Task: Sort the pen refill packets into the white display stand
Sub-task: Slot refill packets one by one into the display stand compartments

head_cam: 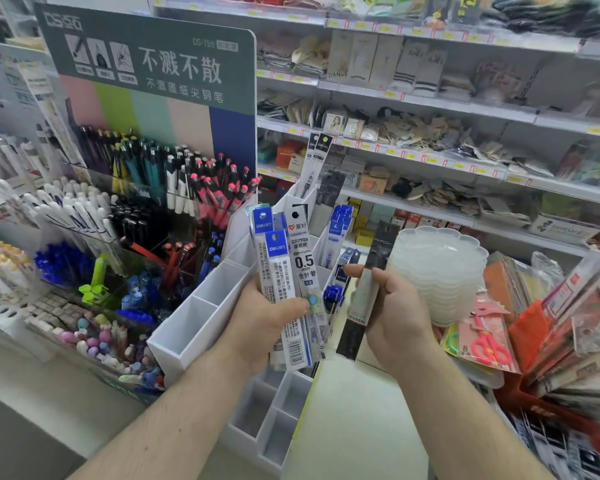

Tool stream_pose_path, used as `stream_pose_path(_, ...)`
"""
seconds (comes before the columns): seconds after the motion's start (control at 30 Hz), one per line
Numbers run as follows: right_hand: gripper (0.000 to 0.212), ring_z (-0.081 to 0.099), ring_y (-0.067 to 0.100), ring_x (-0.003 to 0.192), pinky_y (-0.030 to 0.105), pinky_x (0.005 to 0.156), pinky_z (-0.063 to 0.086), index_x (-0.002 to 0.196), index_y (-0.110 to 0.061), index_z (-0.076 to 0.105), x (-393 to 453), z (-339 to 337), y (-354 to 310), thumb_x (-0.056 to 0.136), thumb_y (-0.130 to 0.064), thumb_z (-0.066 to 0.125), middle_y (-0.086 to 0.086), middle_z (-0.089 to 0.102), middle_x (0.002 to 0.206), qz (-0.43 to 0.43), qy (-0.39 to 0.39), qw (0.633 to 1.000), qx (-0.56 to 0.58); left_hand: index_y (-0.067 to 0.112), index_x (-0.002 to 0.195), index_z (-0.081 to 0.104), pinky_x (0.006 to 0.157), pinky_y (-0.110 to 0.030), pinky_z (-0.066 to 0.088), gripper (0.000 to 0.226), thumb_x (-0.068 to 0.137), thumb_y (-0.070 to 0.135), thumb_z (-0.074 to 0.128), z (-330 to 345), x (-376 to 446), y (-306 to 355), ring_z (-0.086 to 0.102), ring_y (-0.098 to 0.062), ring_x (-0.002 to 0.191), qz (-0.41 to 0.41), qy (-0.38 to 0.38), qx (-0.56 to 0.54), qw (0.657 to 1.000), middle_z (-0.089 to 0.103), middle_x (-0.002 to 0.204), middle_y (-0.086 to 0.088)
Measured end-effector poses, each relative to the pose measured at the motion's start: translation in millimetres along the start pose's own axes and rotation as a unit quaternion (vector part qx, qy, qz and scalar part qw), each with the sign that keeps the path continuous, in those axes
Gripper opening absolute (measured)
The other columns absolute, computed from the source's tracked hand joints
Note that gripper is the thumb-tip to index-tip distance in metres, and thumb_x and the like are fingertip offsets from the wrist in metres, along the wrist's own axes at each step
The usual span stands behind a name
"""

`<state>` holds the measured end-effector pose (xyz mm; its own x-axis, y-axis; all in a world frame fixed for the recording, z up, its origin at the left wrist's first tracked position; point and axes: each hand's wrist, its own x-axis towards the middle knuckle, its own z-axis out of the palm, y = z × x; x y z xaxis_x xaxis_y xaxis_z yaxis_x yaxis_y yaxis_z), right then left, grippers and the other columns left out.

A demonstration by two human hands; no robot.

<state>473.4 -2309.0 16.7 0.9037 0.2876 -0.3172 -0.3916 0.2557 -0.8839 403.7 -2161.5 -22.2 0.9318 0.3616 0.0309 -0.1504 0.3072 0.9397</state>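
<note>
My left hand (257, 323) grips a fan of pen refill packets (290, 271), blue-topped ones and one marked 0.5 mm, upright in front of the white display stand (194, 327). My right hand (392, 306) holds a single black and grey refill packet (364, 299) upright, just right of the fan. The stand rises in steps of open compartments; its near left compartments hold nothing. Further back, compartments hold blue packets (338, 230) and two tall black-topped packets (314, 164). My hands and the packets hide the stand's middle.
Left of the stand is a pen display (146, 209) with a green signboard. A stack of translucent scalloped trays (440, 271) stands right of my right hand, with packaged scissors (489, 341) and piled goods beyond. Stocked shelves (430, 147) run along the back.
</note>
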Motion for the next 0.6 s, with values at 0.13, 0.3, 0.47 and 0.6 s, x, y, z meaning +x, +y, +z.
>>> stream_pose_path(0.13,0.023,0.053,0.003,0.044,0.016,0.043,0.041,0.096,-0.01,0.07,11,-12,-5,0.103,-0.013,0.049,-0.006,0.063,0.061,-0.058,0.064,0.993,-0.084,0.007,0.106,0.062,0.063,-0.03,0.058,0.044,0.062,0.001,0.065,1,-1,3,0.074,-0.02,0.076,-0.002,-0.002,-0.015,1.0,0.076,0.085,-0.005)
stream_pose_path(0.3,0.011,0.054,0.011,0.063,0.024,0.062,0.048,0.096,-0.007,0.069,32,-12,-30,0.098,-0.014,0.06,0.003,0.064,0.077,-0.134,0.1,0.977,-0.136,0.009,0.106,0.062,0.065,-0.031,0.059,0.043,0.063,0.001,0.064,2,-2,5,0.074,-0.022,0.08,-0.001,-0.005,-0.013,1.0,0.076,0.087,-0.007)
stream_pose_path(0.47,0.011,0.072,0.016,0.071,0.028,0.069,0.061,0.088,-0.012,0.066,78,27,-68,0.098,-0.011,0.061,0.008,0.072,0.085,-0.238,0.074,0.955,-0.16,0.009,0.103,0.061,0.063,-0.029,0.058,0.041,0.063,0.0,0.063,4,-2,8,0.074,-0.019,0.076,0.003,-0.006,-0.013,1.0,0.076,0.082,-0.004)
stream_pose_path(0.6,0.017,0.074,0.014,0.071,0.034,0.072,0.061,0.08,-0.022,0.065,121,51,-67,0.097,-0.016,0.063,0.003,0.073,0.085,-0.267,0.061,0.928,-0.253,0.009,0.104,0.06,0.064,-0.028,0.058,0.041,0.064,-0.001,0.062,5,-3,8,0.074,-0.018,0.076,0.006,-0.004,-0.013,1.0,0.075,0.081,-0.003)
